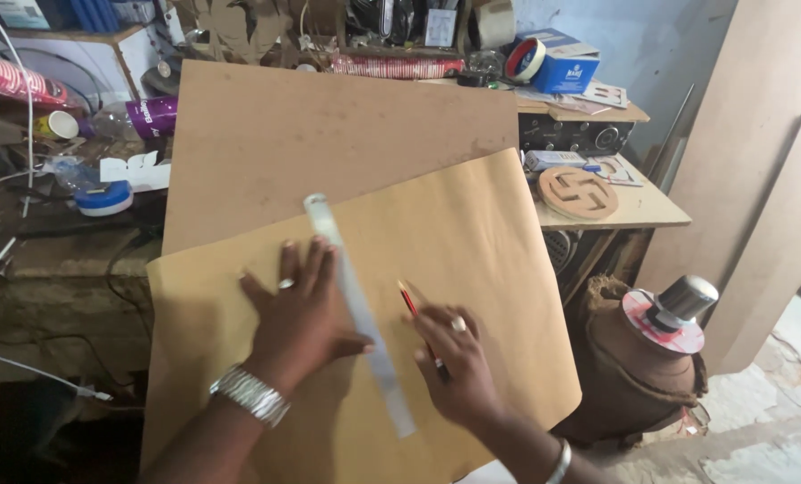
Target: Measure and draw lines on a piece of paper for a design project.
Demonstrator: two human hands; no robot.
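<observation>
A fibreboard panel [329, 125] lies under a sheet of brown kraft paper [472, 260]. The left hand [297, 323] presses flat, fingers spread, on the paper, holding a long steel ruler [360, 309] diagonally across it. The right hand [454, 367] is curled around a red pencil [409, 300], its tip beside the ruler's edge.
</observation>
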